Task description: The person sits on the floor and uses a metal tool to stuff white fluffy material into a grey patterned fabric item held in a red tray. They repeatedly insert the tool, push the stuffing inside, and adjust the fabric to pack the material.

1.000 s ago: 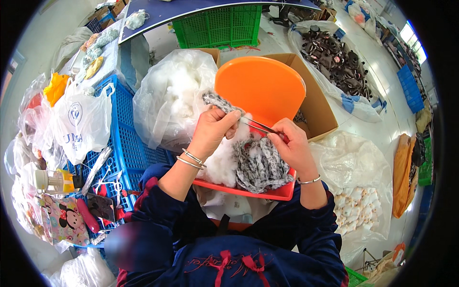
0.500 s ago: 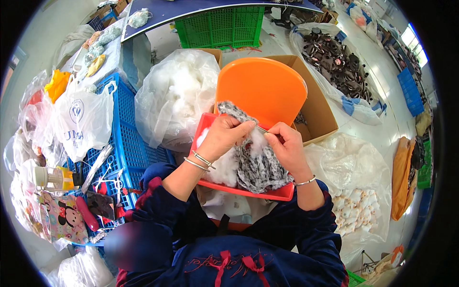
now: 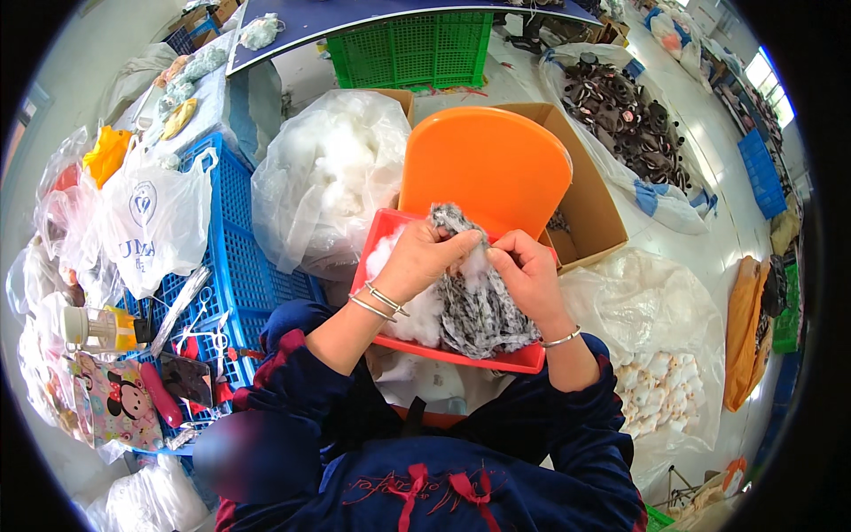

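Note:
A small grey-and-white fuzzy knitted piece is pinched between the thumb and fingers of my left hand. My right hand is closed in a pinch at the piece's right edge, close to my left fingertips. Whatever sits between its thumb and forefinger is too small to make out. Both hands are over a red tray on my lap. In it, white stuffing lies to the left, with a heap of similar grey fuzzy pieces beside it. White fluff also shows between my hands.
Beyond the tray stand an orange stool, a cardboard box and a plastic bag of stuffing. To my left, a blue crate carries scissors, a phone and a bottle. A clear bag of small pale pieces lies on the right.
The fuzzy piece has shifted right, and its upper end now stands more upright. My left hand has moved slightly right, nearer my right hand, which stays pinched.

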The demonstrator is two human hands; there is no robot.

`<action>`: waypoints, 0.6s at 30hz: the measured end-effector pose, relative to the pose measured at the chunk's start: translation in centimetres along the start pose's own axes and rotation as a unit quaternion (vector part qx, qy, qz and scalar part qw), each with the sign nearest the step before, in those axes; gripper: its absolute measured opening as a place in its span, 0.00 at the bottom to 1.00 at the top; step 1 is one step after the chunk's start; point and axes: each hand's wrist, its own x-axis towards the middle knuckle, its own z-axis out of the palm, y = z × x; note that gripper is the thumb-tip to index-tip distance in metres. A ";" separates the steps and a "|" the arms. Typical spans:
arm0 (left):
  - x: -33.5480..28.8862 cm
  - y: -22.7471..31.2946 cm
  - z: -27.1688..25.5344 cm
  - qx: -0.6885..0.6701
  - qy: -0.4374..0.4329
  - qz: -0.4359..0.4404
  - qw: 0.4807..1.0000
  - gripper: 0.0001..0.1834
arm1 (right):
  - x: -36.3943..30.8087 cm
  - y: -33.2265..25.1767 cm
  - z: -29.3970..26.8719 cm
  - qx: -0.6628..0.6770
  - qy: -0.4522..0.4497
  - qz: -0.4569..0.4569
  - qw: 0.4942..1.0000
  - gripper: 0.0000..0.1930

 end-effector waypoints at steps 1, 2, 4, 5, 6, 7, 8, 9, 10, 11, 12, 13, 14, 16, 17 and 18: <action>0.1 0.3 -0.2 0.012 0.004 0.004 1.000 0.12 | 0.1 -0.1 -0.2 -0.002 0.000 0.005 1.000 0.06; 0.2 0.6 -0.4 -0.014 0.020 0.017 1.000 0.12 | 0.1 0.0 -0.5 -0.011 -0.002 0.001 1.000 0.06; 0.4 1.0 -1.0 -0.068 0.052 0.043 0.995 0.11 | 0.2 0.1 -1.0 -0.030 -0.006 -0.005 1.000 0.06; 0.4 1.0 -1.2 -0.053 0.043 0.038 0.997 0.11 | 0.3 -0.1 -1.0 -0.040 -0.010 -0.011 0.999 0.06; 0.4 0.9 -1.3 -0.039 0.034 0.033 0.998 0.10 | 0.3 -0.5 -1.0 -0.050 -0.014 -0.017 0.998 0.06; 0.4 0.8 -1.4 -0.024 0.025 0.027 0.999 0.10 | 0.3 -0.7 -1.0 -0.061 -0.019 -0.023 0.998 0.06; 0.4 0.6 -1.3 -0.030 0.014 0.025 0.999 0.11 | 0.3 -0.6 -0.9 -0.048 -0.021 -0.017 0.998 0.06; 0.5 0.3 -1.1 -0.037 0.002 0.023 0.999 0.11 | 0.2 -0.4 -0.8 -0.035 -0.024 -0.012 0.999 0.05; 0.5 0.0 -0.8 -0.043 -0.009 0.021 0.999 0.12 | 0.2 -0.1 -0.7 -0.022 -0.027 -0.006 0.999 0.05; 0.5 -0.3 -0.4 -0.021 0.001 0.030 0.999 0.13 | 0.1 0.1 -0.4 0.001 -0.025 0.007 1.000 0.05; 0.4 -0.6 0.1 0.001 0.010 0.039 0.999 0.14 | 0.0 0.3 -0.1 0.023 -0.023 0.020 0.999 0.05; 0.3 -1.0 0.5 0.024 0.020 0.048 0.998 0.16 | -0.1 0.4 0.2 0.046 -0.021 0.032 0.998 0.05; 0.3 -1.3 0.7 0.002 -0.001 0.036 0.999 0.18 | -0.1 0.6 0.3 0.052 -0.021 0.033 0.998 0.05; 0.4 -1.2 0.2 0.042 -0.002 0.013 0.999 0.15 | 0.0 0.8 0.5 0.065 -0.020 0.034 0.997 0.05; 0.4 -0.7 0.0 0.061 -0.003 0.001 0.998 0.14 | 0.1 0.6 0.3 0.070 -0.031 0.043 0.996 0.05; 0.3 -0.3 -0.1 0.031 0.005 0.006 0.999 0.13 | 0.4 0.2 0.1 0.075 -0.041 0.052 0.995 0.05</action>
